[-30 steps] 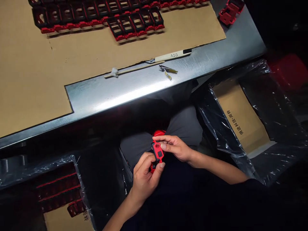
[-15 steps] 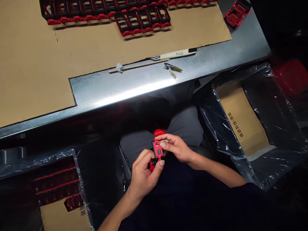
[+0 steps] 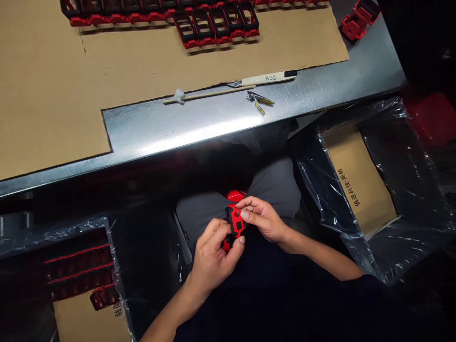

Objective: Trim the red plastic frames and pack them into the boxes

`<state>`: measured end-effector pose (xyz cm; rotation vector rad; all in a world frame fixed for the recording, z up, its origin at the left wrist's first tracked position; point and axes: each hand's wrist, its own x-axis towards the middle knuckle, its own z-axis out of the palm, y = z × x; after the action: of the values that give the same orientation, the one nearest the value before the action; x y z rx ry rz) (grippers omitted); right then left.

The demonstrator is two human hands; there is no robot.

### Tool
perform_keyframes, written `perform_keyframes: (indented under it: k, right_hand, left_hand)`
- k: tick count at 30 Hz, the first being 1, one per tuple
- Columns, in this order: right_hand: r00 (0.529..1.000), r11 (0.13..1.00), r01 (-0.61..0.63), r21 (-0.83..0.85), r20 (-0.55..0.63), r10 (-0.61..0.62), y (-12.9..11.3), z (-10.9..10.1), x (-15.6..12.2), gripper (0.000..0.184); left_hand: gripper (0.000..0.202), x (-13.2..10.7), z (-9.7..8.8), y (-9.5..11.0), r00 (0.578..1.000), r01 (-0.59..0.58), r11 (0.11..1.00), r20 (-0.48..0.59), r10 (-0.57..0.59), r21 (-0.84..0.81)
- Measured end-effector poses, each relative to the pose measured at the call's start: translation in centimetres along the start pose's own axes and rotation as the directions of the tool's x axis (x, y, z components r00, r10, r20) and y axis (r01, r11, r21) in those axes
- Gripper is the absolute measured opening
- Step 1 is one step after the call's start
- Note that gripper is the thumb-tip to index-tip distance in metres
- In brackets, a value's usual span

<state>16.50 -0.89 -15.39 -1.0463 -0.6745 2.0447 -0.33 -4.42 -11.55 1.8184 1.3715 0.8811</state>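
Observation:
Above my lap is a red and black plastic part (image 3: pixel 238 220) with cut-out openings, held between both hands. My left hand (image 3: pixel 217 251) grips its lower end, thumb in front and fingers curled behind. At the upper right side, my right hand (image 3: pixel 262 219) pinches it between thumb and fingertips. The part's back is hidden by my fingers. Similar red and black frames (image 3: pixel 217 26) stand in rows on a sheet of cardboard (image 3: pixel 142 66) on the metal table.
Along the table edge (image 3: pixel 178 128) lie a craft knife (image 3: pixel 267 78), a wooden stick (image 3: pixel 213 94) with white cotton and nail clippers (image 3: pixel 261 99). A plastic-lined bin with a cardboard sheet (image 3: pixel 363 180) stands right; another, holding red-black parts (image 3: pixel 105 297), stands left. More parts (image 3: pixel 358 21) sit at the table's right corner.
The part has turned slightly in my hands, so its red face with the openings looks different. Both hands keep nearly the same place. The view has shifted a little.

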Motion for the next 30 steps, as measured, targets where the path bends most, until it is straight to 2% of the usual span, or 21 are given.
perform_keyframes:
  k: [4, 7, 9, 11, 15, 22, 24, 25, 28, 30]
  right_hand:
    - [0.990, 0.977, 0.119, -0.176, -0.055, -0.130, -0.4, 0.1, -0.4, 0.029]
    - [0.954, 0.895, 0.242, -0.376, -0.075, -0.289, -0.9, 0.0, -0.8, 0.023]
    - [0.942, 0.840, 0.268, -0.471, -0.056, -0.332, -1.3, -0.2, -1.0, 0.022]
    - [0.957, 0.840, 0.245, -0.484, -0.017, -0.288, -1.8, -0.3, -1.2, 0.023]
    - [0.984, 0.911, 0.177, -0.374, 0.044, -0.173, -2.6, -0.1, -1.3, 0.026]
    - [0.987, 0.916, 0.159, -0.368, 0.025, -0.161, -2.6, 0.2, -1.3, 0.023]
    - [0.970, 0.855, 0.225, -0.467, 0.028, -0.240, -2.7, 0.1, -1.5, 0.022]
    - [0.949, 0.790, 0.289, -0.541, 0.054, -0.310, -2.8, 0.1, -1.7, 0.020]
    - [0.832, 0.500, 0.510, -0.699, 0.254, -0.494, -2.9, -0.1, -2.1, 0.015]
    - [0.757, 0.379, 0.608, -0.698, 0.364, -0.543, -2.8, -0.1, -2.2, 0.014]
  left_hand:
    - [0.003, 0.3, 0.1, -0.2, 1.000, 0.022, 0.999, 0.005, -0.022, -0.032]
    - [0.006, 0.5, 0.2, -0.3, 0.999, 0.042, 0.997, 0.012, -0.042, -0.063]
    - [0.008, 0.6, 0.3, -0.3, 0.999, 0.046, 0.996, 0.019, -0.045, -0.075]
    - [0.009, 0.6, 0.4, -0.4, 0.999, 0.045, 0.996, 0.032, -0.043, -0.079]
    - [0.011, 0.6, 0.5, -0.4, 0.997, 0.044, 0.995, 0.062, -0.039, -0.086]
    - [0.016, 0.3, 0.7, -0.8, 0.994, 0.101, 0.986, 0.062, -0.093, -0.130]
    - [0.026, 0.0, 0.6, -1.3, 0.985, 0.171, 0.964, 0.056, -0.163, -0.204]
    - [0.031, -0.2, 0.5, -1.6, 0.972, 0.234, 0.936, 0.072, -0.223, -0.263]
    - [0.044, -0.5, 0.0, -1.9, 0.884, 0.468, 0.756, 0.247, -0.398, -0.457]
    - [0.053, -0.4, -0.3, -1.6, 0.839, 0.544, 0.660, 0.319, -0.441, -0.518]
